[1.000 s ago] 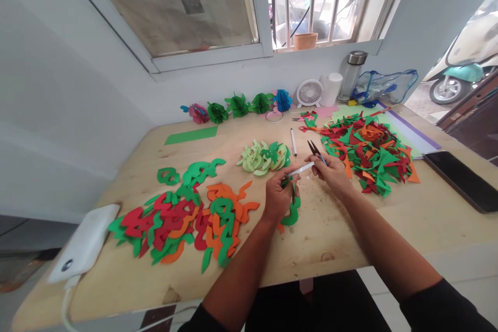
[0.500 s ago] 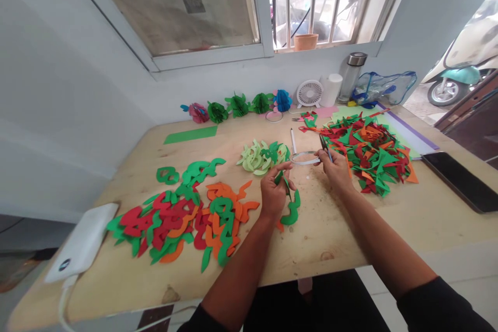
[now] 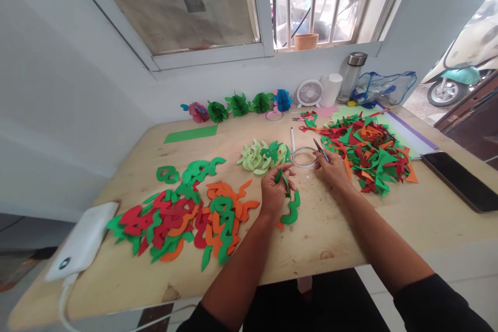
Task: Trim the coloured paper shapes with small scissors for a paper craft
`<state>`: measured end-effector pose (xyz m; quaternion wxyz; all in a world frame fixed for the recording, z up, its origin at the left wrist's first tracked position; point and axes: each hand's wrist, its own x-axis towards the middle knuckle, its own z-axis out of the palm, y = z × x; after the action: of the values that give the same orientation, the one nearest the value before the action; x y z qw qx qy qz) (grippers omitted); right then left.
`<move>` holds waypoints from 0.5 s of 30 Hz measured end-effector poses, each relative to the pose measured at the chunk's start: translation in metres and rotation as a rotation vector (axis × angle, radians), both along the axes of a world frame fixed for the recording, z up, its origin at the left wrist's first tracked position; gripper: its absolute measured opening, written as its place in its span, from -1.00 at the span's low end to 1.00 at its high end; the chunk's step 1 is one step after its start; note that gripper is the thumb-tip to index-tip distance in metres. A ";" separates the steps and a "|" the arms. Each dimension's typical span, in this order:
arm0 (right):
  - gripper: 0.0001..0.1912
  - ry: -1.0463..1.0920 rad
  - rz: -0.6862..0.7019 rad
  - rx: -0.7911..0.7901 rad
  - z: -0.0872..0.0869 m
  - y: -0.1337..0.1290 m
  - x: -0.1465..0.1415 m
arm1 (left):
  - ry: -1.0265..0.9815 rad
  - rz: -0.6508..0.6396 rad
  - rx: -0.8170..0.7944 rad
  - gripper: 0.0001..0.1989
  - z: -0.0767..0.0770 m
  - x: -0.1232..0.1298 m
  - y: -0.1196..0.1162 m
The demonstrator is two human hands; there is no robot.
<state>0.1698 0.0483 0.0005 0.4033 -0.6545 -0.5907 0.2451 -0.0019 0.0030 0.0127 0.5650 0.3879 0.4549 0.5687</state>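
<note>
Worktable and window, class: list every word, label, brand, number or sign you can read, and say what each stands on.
No text can be read in this view.
White device with cable: one dark round mark, too small to make out.
Window pane: dark patches, too blurred to tell whether they carry print.
Phone: no lettering visible.
Scissors in the right hand: no lettering visible.

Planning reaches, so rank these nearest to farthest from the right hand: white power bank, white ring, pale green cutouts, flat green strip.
From the right hand:
1. White ring: at its fingertips, left.
2. Pale green cutouts: left, beyond the ring.
3. Flat green strip: farther left, toward the wall.
4. White power bank: far left edge.
</note>
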 end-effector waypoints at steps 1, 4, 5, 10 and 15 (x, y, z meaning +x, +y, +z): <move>-0.64 -0.017 -0.011 -0.003 0.001 0.000 0.001 | -0.002 -0.001 -0.014 -0.68 0.000 0.000 0.000; -0.63 -0.084 -0.046 -0.015 0.004 -0.002 0.000 | 0.001 -0.010 -0.057 -0.70 0.000 -0.001 0.001; -0.63 -0.110 -0.051 -0.016 0.005 -0.003 -0.001 | 0.001 -0.012 -0.067 -0.70 0.000 -0.001 0.001; -0.66 -0.159 -0.012 0.006 0.010 -0.009 -0.007 | -0.031 -0.037 -0.095 -0.71 -0.001 -0.001 0.002; -0.73 -0.208 0.087 -0.034 0.015 -0.015 -0.008 | -0.062 -0.095 -0.146 -0.71 -0.002 -0.001 0.003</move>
<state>0.1616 0.0336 0.0155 0.3179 -0.6567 -0.6530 0.2031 -0.0028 0.0059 0.0110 0.6319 0.3490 0.4583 0.5185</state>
